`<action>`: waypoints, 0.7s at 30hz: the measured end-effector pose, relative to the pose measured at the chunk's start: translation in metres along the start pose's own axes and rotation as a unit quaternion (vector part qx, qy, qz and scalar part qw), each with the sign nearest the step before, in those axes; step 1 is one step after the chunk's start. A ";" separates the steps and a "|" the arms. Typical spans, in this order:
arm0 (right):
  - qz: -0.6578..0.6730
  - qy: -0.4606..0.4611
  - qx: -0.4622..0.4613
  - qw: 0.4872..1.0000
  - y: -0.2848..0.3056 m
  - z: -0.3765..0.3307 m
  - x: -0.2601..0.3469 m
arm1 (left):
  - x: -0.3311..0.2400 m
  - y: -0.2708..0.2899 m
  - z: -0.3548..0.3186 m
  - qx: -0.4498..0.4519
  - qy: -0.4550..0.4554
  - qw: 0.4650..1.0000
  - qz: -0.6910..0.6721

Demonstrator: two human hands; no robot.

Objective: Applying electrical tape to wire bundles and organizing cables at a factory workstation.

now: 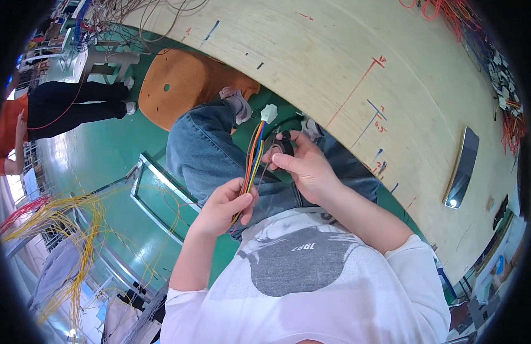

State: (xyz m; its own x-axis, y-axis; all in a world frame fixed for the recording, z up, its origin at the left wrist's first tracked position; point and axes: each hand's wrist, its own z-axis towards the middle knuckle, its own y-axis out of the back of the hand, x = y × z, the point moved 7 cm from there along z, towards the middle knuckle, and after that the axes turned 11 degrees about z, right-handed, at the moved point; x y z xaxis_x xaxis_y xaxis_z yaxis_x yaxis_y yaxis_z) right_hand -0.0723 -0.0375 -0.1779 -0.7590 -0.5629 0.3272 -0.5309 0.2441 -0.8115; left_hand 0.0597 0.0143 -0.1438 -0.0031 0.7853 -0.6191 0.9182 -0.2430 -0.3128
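My left hand is closed around a bundle of coloured wires, orange, yellow, blue and dark among them. The wires run up from my fingers to a white plastic connector at their far end. Just right of the bundle, my right hand grips a small black ring that looks like a roll of black tape. A thin dark strip hangs near its fingertips, beside the wires. Something black also wraps one finger of this hand. Both hands are above my lap, off the table.
A pale wooden table with pen marks curves along the right; a phone and tangled wires lie on it. An orange stool stands ahead. Yellow wires hang by a metal frame at left. Another person stands far left.
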 end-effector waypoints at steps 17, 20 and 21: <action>-0.217 0.140 -0.079 0.963 -0.019 -0.007 0.023 | -0.001 -0.004 -0.021 0.075 -0.069 0.995 0.022; -0.283 0.191 -0.084 0.936 -0.023 -0.013 0.032 | 0.000 -0.001 -0.023 0.043 -0.063 0.997 0.019; -0.278 0.182 -0.092 0.939 -0.019 -0.012 0.033 | 0.001 -0.001 -0.023 0.044 -0.061 0.997 0.025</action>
State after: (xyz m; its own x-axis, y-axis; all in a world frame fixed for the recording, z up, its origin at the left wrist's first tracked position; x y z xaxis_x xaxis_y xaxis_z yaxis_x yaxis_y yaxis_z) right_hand -0.0914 -0.0512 -0.1459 -0.4064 -0.3448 0.8461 -0.9136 0.1438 -0.3802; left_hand 0.0682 0.0278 -0.1277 -0.0109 0.6970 -0.7170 0.8804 -0.3333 -0.3374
